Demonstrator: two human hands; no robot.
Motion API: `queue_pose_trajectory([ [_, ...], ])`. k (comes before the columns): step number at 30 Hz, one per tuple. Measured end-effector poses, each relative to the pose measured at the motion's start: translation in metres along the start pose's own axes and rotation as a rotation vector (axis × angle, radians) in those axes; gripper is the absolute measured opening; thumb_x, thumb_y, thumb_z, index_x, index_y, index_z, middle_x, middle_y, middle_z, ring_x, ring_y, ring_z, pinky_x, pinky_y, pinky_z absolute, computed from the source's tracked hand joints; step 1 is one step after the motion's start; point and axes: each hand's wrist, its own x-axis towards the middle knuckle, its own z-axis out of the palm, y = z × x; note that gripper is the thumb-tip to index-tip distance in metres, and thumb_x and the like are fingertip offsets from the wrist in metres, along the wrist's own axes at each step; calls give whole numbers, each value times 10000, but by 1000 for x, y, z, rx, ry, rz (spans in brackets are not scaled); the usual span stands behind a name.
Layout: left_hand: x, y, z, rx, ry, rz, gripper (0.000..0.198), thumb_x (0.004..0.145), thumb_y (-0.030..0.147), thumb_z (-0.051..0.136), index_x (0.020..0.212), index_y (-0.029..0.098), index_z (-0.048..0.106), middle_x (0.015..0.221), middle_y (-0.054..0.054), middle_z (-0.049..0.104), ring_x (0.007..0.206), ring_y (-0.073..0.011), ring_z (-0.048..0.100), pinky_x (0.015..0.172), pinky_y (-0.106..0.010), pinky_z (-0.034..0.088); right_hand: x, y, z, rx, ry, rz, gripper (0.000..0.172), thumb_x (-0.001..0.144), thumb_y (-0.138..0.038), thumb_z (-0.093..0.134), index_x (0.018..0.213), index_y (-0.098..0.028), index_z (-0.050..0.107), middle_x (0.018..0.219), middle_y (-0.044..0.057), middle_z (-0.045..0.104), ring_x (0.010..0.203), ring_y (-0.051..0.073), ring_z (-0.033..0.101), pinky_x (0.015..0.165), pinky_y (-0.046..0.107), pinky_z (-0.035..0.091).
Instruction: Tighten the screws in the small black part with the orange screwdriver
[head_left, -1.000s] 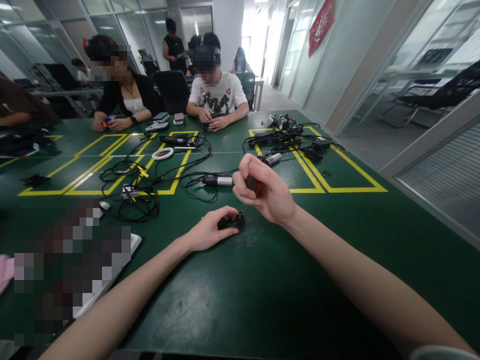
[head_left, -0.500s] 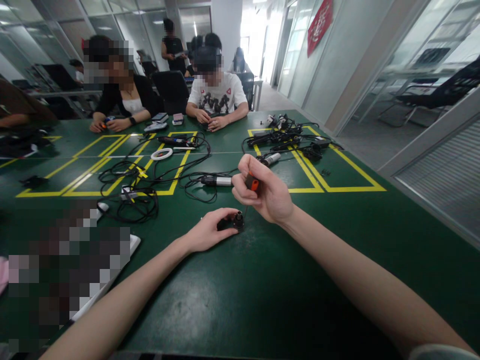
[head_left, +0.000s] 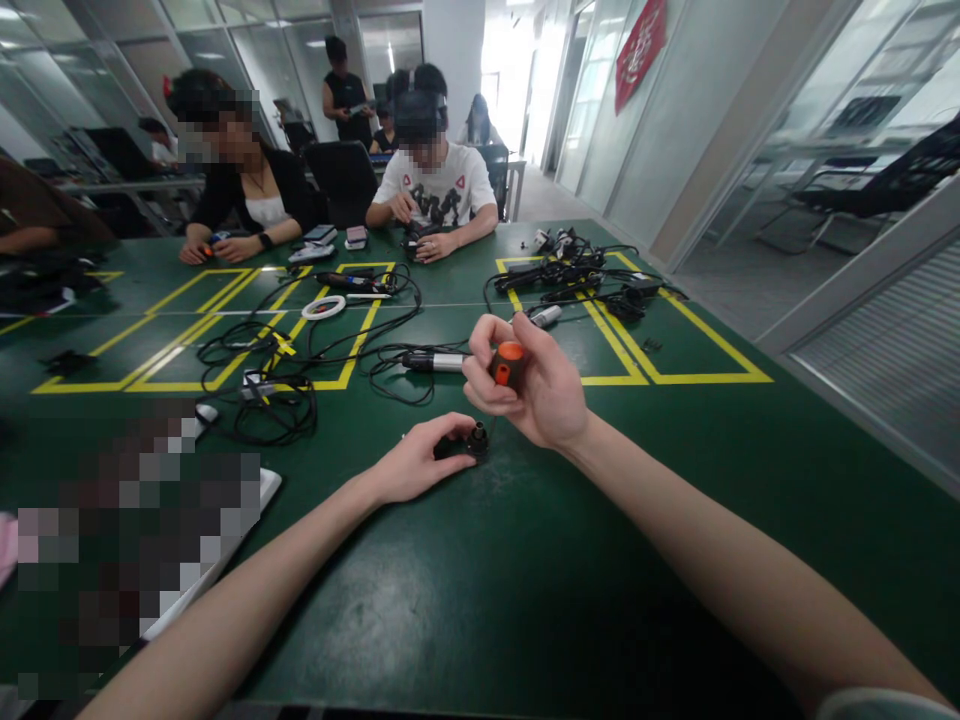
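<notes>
My left hand point(head_left: 421, 458) rests on the green table, thumb and fingers curved round a small round black part point(head_left: 477, 440) with a metallic cylinder standing up from it. Above and to the right, my right hand point(head_left: 536, 385) is closed round the orange and dark grey handle of a screwdriver point(head_left: 508, 365). Its thin shaft runs down beside the black part. Whether the tip touches the part I cannot tell. My fingers cover much of the handle.
Black-and-silver electric screwdrivers with cables point(head_left: 446, 362) lie beyond my hands. A pile of black cables point(head_left: 559, 270) is at the right back, by yellow tape outlines. A white ring point(head_left: 324, 307) lies further left. Co-workers sit across the table.
The screwdriver handle has turned in my right hand, showing more of its orange end, and my fingers have shifted. My left hand stays in place. A co-worker opposite has raised one hand.
</notes>
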Motion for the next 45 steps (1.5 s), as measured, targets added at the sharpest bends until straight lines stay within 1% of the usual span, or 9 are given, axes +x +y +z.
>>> queue_pose_trajectory([
  [8,1,-1,0,22,3,10,353,931,284,749,1264,194,678,1199,-71,752,1064,-230,684,1014,-393,553,0,3,-3,-67,24,-53,365,953,-496,716,829,-202,539,538,-88,496,418,56,317,401,168,243],
  [12,1,-1,1,30,10,4,346,929,283,754,1258,200,686,1189,-64,755,1057,-227,685,1011,-389,556,1,5,0,-105,52,-43,464,963,-569,691,756,-166,593,590,-35,545,439,66,426,424,197,301],
  [16,0,-2,2,35,13,-6,362,929,281,756,1274,197,684,1201,-71,755,1063,-228,685,1010,-389,558,2,3,3,-71,54,15,560,967,-628,659,672,-166,544,559,-60,411,450,46,323,419,183,203],
  [21,1,-2,1,30,2,-1,360,933,278,749,1278,195,688,1210,-78,756,1078,-233,688,1025,-392,554,1,3,2,-25,18,-16,455,953,-607,671,806,-210,502,529,-110,355,442,49,192,419,169,161],
  [27,1,-3,1,48,1,-4,372,936,303,748,1288,198,690,1222,-82,755,1081,-239,690,1022,-397,556,0,2,1,-68,14,-31,380,954,-508,701,826,-213,498,533,-103,442,434,56,262,419,173,206],
  [31,1,-2,1,54,-4,-15,369,933,301,745,1286,206,693,1223,-76,762,1081,-237,692,1028,-404,562,1,3,2,-123,2,-37,492,1015,-580,596,724,-186,552,540,-46,495,447,72,364,442,209,286],
  [35,0,-2,1,44,3,-13,376,929,304,751,1285,197,691,1236,-85,762,1088,-241,692,1033,-411,561,1,3,4,-108,21,-9,581,985,-672,595,672,-188,525,541,-63,400,447,58,275,419,198,209],
  [39,0,-3,1,38,5,-9,370,930,308,751,1277,197,692,1235,-89,760,1096,-245,693,1035,-415,560,0,1,3,-53,22,-14,479,942,-635,668,792,-213,497,543,-101,367,444,50,204,415,172,165],
  [45,-1,0,0,25,19,2,411,921,299,756,1306,195,658,1215,-82,747,1091,-236,689,1044,-407,551,1,2,1,-93,67,-72,410,925,-537,726,811,-208,508,576,-81,467,450,55,313,415,169,230],
])
